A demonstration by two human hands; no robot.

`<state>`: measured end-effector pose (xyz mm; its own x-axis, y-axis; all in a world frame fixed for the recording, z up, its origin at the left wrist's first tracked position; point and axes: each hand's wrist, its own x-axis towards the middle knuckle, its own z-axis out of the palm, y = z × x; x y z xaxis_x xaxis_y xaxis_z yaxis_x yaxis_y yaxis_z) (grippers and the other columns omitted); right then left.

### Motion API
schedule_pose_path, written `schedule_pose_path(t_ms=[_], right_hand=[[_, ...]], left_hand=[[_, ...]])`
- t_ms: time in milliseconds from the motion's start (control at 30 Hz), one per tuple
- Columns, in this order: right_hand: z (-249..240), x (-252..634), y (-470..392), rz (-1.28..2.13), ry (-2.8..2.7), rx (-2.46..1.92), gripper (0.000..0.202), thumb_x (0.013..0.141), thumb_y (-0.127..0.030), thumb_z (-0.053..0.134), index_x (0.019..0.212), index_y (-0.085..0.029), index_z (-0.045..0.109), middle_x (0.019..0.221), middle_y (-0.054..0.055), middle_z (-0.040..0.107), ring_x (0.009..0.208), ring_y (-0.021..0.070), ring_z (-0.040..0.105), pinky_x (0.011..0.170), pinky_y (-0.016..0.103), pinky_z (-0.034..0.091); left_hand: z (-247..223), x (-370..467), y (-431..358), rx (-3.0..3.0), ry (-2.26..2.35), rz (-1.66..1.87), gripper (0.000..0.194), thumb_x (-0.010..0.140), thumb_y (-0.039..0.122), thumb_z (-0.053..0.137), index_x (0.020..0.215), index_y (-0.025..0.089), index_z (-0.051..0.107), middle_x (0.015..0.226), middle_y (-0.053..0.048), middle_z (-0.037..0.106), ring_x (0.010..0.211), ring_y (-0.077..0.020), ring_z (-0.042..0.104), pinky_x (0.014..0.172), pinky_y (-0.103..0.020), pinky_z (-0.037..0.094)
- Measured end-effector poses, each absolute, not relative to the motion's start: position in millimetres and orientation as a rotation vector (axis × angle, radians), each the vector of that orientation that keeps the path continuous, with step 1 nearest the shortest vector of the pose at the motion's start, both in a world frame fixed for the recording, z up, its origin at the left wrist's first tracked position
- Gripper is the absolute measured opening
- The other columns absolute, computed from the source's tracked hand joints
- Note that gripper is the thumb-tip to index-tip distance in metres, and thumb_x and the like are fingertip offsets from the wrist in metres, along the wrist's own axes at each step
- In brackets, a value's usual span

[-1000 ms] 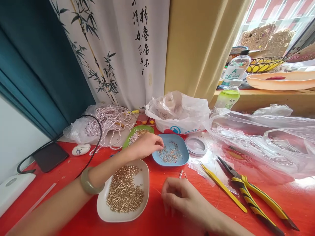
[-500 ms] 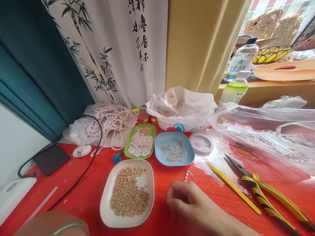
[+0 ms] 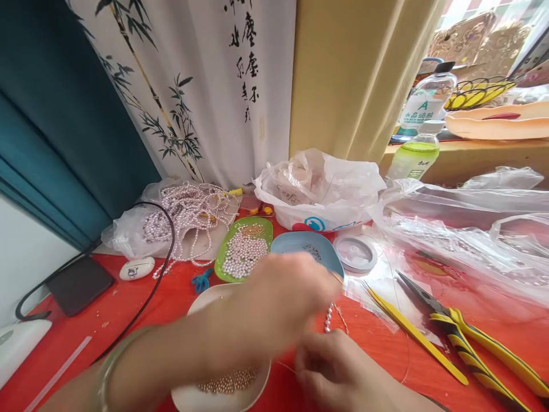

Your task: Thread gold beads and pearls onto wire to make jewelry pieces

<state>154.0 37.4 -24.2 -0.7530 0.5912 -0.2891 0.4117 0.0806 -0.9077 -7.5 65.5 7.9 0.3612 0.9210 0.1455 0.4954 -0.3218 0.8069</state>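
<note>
My left hand (image 3: 291, 292), blurred by motion, reaches across the white dish of gold beads (image 3: 231, 380) and covers part of the blue dish (image 3: 332, 257). A thin gold piece shows at its fingertips, too blurred to name. My right hand (image 3: 330, 360) rests on the red table with curled fingers; a fine thread (image 3: 285, 365) runs out from its fingers. Just beyond that hand lies a short strand of pearl beads (image 3: 329, 317) beside a thin gold chain (image 3: 342, 319). The green dish (image 3: 218, 269) holds pale pearls and some gold beads.
Pliers (image 3: 463, 332) and yellow tweezers (image 3: 420, 337) lie at the right, near a clear roll (image 3: 355, 254) and plastic bags (image 3: 463, 240). Bead strands (image 3: 193, 212), a black cable (image 3: 165, 269), a white case (image 3: 137, 268) and blue scissors (image 3: 201, 280) are at the left.
My left hand has come from the lower left edge up over the white dish to the blue dish. My right hand stays almost in place. The view has shifted slightly.
</note>
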Motion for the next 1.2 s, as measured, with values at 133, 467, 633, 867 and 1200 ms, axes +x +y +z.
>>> schedule_pose_path(t_ms=[133,467,633,867,1200], right_hand=[[-22,152,35,1.741,-2.114,-1.096,0.011,0.062,-0.008,0.04,0.061,-0.017,0.045,0.053,-0.006,0.041,0.05,0.0072,0.033,0.044,0.017,0.027],[-15,151,37,1.75,-2.111,-1.123,0.013,0.062,-0.005,0.04,0.059,-0.017,0.043,0.051,-0.006,0.04,0.048,0.0066,0.033,0.042,0.017,0.026],[-18,153,36,1.713,-2.118,-1.107,0.013,0.062,-0.005,0.039,0.059,-0.018,0.043,0.051,-0.006,0.039,0.048,0.0068,0.033,0.042,0.017,0.026],[-18,153,35,1.687,-2.12,-1.098,0.014,0.061,-0.005,0.039,0.059,-0.018,0.043,0.051,-0.006,0.04,0.048,0.0067,0.033,0.042,0.017,0.026],[-19,153,35,1.701,-2.103,-1.075,0.013,0.063,-0.006,0.039,0.06,-0.018,0.043,0.052,-0.006,0.041,0.048,0.0069,0.034,0.042,0.017,0.027]], left_hand=[[25,-11,101,2.274,1.336,0.465,0.015,0.068,0.012,0.056,0.067,0.02,0.068,0.07,-0.004,0.067,0.067,-0.0217,0.059,0.064,-0.033,0.041],[-3,-16,112,2.56,1.194,0.413,0.019,0.067,0.008,0.056,0.059,0.022,0.066,0.059,-0.003,0.063,0.067,-0.0194,0.057,0.06,-0.027,0.039],[4,-10,113,2.676,1.201,0.137,0.018,0.071,0.009,0.052,0.065,0.02,0.065,0.064,-0.004,0.063,0.074,-0.0195,0.056,0.058,-0.026,0.037],[9,-5,113,2.898,1.163,-0.218,0.016,0.076,0.013,0.049,0.069,0.018,0.063,0.072,-0.005,0.065,0.078,-0.0205,0.054,0.047,-0.025,0.028],[4,-7,119,2.903,1.112,-0.132,0.015,0.073,0.012,0.049,0.066,0.016,0.061,0.066,-0.006,0.062,0.076,-0.0215,0.053,0.047,-0.026,0.027]])
